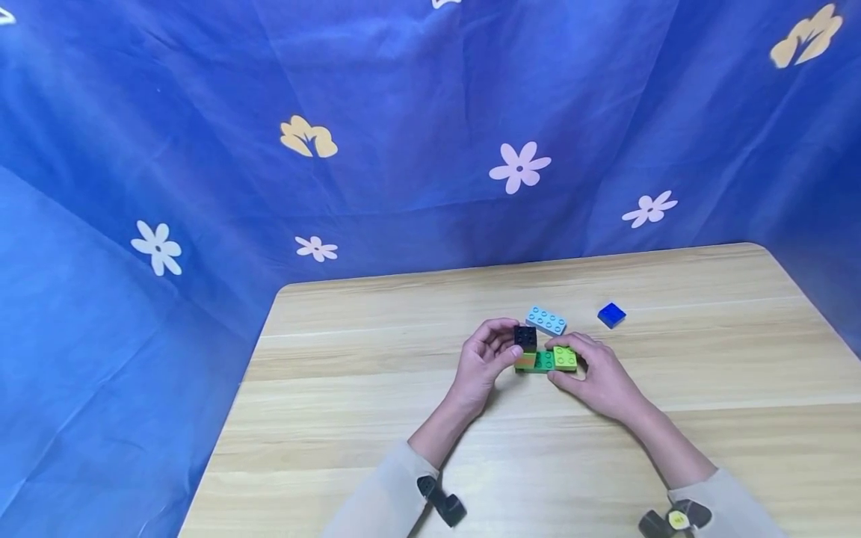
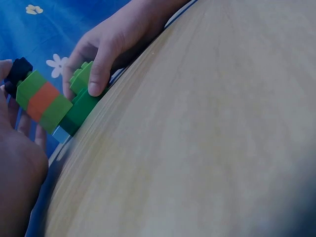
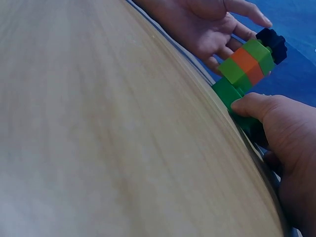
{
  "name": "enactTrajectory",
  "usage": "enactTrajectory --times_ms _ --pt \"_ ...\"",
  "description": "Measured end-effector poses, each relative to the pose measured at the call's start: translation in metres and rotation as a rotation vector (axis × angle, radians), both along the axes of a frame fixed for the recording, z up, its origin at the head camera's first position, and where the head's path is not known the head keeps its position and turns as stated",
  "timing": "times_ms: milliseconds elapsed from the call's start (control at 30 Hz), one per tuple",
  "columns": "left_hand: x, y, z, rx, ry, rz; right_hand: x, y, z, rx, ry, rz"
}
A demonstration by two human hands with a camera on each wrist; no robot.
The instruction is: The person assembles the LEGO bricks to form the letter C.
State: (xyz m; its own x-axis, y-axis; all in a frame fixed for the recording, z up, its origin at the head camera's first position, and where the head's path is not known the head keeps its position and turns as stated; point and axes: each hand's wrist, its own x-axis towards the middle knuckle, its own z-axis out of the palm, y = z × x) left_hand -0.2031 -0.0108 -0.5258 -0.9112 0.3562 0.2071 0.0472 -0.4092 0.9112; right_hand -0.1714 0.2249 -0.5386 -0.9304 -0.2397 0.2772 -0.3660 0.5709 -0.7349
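A dark green brick (image 1: 543,363) lies on the table as the base of a small build. On its left end stands a stack of lime and orange bricks (image 2: 43,102), topped by a black brick (image 1: 525,338). My left hand (image 1: 479,365) holds the top of this stack, thumb and forefinger at the black brick. On the base's right end sits a lime brick (image 1: 565,359). My right hand (image 1: 599,373) grips that end between thumb and fingers, the thumb (image 3: 252,106) lying against the green brick's side.
Just behind the build lies a light blue brick (image 1: 545,320). A dark blue brick (image 1: 611,314) sits farther right on the wooden table (image 1: 323,418). A blue flowered cloth (image 1: 403,149) hangs behind the table's back edge.
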Motion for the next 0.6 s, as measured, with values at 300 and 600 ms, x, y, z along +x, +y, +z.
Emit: enactTrajectory --times_ms 300,600 --pt "-0.0012 0.0032 -0.0004 -0.057 0.107 -0.037 0.0005 0.0022 0.0012 0.003 0.012 -0.001" --pt "-0.0006 0.0011 -0.0002 -0.088 0.116 -0.028 0.0009 -0.0001 0.0025 0.004 0.013 0.002"
